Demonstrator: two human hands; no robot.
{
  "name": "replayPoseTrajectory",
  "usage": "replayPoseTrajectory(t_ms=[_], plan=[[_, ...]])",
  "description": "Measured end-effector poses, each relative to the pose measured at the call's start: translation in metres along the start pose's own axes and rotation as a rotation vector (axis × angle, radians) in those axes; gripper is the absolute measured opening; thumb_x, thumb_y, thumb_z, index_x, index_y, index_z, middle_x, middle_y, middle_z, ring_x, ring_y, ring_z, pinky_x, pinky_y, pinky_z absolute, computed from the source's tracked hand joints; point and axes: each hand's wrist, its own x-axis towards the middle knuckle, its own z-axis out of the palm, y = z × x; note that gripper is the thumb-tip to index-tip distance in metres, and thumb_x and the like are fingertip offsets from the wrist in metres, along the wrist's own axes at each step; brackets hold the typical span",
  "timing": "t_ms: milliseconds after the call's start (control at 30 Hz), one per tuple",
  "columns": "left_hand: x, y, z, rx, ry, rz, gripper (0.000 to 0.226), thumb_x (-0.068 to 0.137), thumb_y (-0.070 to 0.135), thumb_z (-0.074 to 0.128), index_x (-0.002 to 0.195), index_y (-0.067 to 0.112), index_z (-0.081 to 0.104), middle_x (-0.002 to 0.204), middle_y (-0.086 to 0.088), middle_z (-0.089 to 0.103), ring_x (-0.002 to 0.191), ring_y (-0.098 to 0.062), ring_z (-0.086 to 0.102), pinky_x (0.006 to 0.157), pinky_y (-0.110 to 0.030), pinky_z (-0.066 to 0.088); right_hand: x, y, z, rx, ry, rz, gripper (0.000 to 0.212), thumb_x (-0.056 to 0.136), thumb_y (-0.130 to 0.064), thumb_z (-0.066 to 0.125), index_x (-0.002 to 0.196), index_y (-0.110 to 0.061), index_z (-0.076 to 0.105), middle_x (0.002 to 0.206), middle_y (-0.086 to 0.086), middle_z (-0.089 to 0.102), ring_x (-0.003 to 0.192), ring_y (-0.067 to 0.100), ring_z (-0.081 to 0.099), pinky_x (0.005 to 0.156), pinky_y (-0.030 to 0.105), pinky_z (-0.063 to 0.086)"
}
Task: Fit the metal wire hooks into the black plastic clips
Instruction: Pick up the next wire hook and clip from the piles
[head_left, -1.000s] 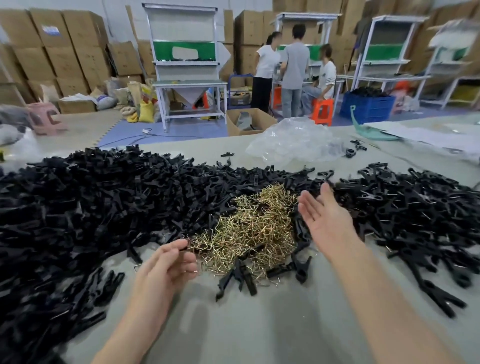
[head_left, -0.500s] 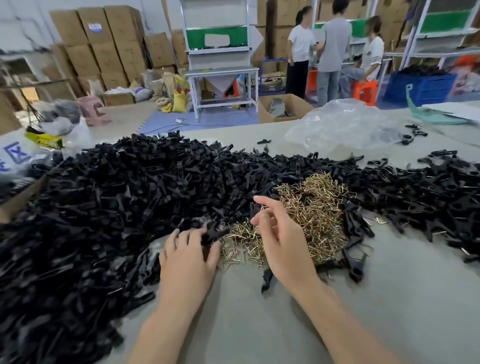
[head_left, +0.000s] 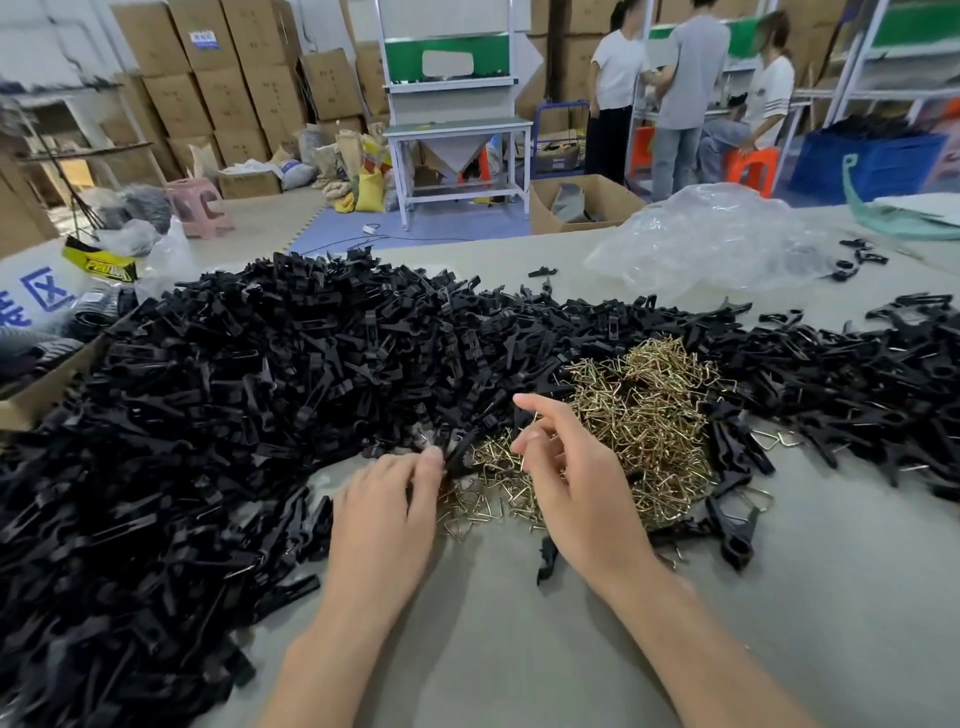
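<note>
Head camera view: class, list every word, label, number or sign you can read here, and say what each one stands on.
"区": blue, boxed, on the white sheet at the far left; the characters beside it are cut off.
Lettering on the yellow-and-black band: too blurred to read.
Print on the blue label of a cardboard box: too small to read.
Nothing else is legible.

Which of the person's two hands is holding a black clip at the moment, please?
The left hand pinches a black clip at its fingertips; the right hand hovers over the brass wire hooks with no clip in it.
</note>
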Motion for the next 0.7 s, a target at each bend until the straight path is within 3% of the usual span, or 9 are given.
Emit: replayPoseTrajectory(t_ms=[67,133,200,267,333,433,533,600,700], plan=[[0.002,-0.003,0.002,0.004,0.062,-0.035,0.036,0.105,0.042,0.033,0.106,0.030,0.067,0.108,0.011,0.061,0.109,-0.016,0.050,0.100,-0.042,0.040,0.000,0.001,0.000,0.004,-0.005,0.009,0.034,0.105,-0.021,0.046,0.135,-0.035,0.052,0.096,-0.020,0.062,0.058,0.010,0.054,0.055,0.015,0.040],[0.007,-0.006,0.002,0.102,0.095,-0.092,0.038,0.105,0.040,0.034,0.125,0.030,0.065,0.134,-0.005,0.054,0.130,-0.025,0.039,0.110,-0.043,0.030,-0.001,0.001,0.000,0.011,-0.009,0.017,0.034,0.105,-0.020,0.047,0.135,-0.035,0.052,0.096,-0.020,0.062,0.060,0.010,0.054,0.056,0.015,0.040],[0.011,-0.008,0.004,0.217,0.002,-0.142,0.044,0.104,0.045,0.031,0.140,0.034,0.055,0.156,-0.015,0.036,0.146,-0.029,0.023,0.118,-0.047,0.020,-0.001,0.000,0.000,0.016,-0.009,0.026,0.034,0.105,-0.020,0.047,0.134,-0.035,0.053,0.096,-0.019,0.062,0.060,0.010,0.055,0.057,0.016,0.040],[0.012,-0.010,0.007,0.303,-0.088,-0.134,0.048,0.104,0.049,0.028,0.147,0.038,0.045,0.165,-0.011,0.022,0.152,-0.029,0.013,0.120,-0.048,0.014,-0.001,0.000,0.000,0.015,-0.005,0.030,0.033,0.105,-0.021,0.047,0.134,-0.035,0.053,0.096,-0.019,0.063,0.063,0.012,0.057,0.059,0.016,0.042],[0.011,-0.012,0.007,0.338,-0.113,-0.103,0.049,0.104,0.049,0.026,0.149,0.037,0.041,0.166,-0.004,0.020,0.152,-0.026,0.013,0.120,-0.049,0.014,-0.001,-0.001,0.000,0.020,-0.003,0.034,0.033,0.105,-0.022,0.046,0.133,-0.036,0.053,0.096,-0.019,0.063,0.066,0.012,0.058,0.061,0.017,0.043],[0.011,-0.013,0.007,0.360,-0.067,-0.058,0.047,0.105,0.041,0.033,0.146,0.025,0.048,0.160,0.002,0.034,0.146,-0.023,0.029,0.117,-0.046,0.022,-0.002,-0.001,-0.001,0.019,-0.009,0.041,0.033,0.104,-0.021,0.046,0.133,-0.037,0.053,0.096,-0.020,0.062,0.066,0.011,0.058,0.062,0.017,0.043],[0.010,-0.010,0.008,0.364,0.008,-0.023,0.035,0.102,0.030,0.044,0.130,0.017,0.061,0.136,0.001,0.058,0.126,-0.024,0.049,0.106,-0.043,0.034,-0.002,0.000,-0.002,0.014,-0.011,0.039,0.034,0.105,-0.019,0.047,0.133,-0.037,0.052,0.096,-0.020,0.062,0.064,0.010,0.057,0.060,0.016,0.041],[0.009,-0.008,0.006,0.313,0.066,0.005,0.025,0.098,0.022,0.052,0.118,0.014,0.065,0.117,-0.002,0.062,0.110,-0.028,0.054,0.096,-0.043,0.040,-0.001,0.000,-0.002,0.012,-0.005,0.038,0.034,0.105,-0.019,0.047,0.133,-0.039,0.052,0.097,-0.020,0.062,0.061,0.010,0.055,0.058,0.016,0.040],[0.010,-0.007,0.004,0.277,-0.017,0.009,0.040,0.097,0.021,0.052,0.137,0.019,0.056,0.137,-0.003,0.052,0.121,-0.027,0.049,0.104,-0.044,0.037,0.000,0.000,-0.003,0.015,0.003,0.034,0.034,0.105,-0.019,0.046,0.131,-0.040,0.051,0.096,-0.020,0.063,0.060,0.014,0.055,0.057,0.018,0.041]])
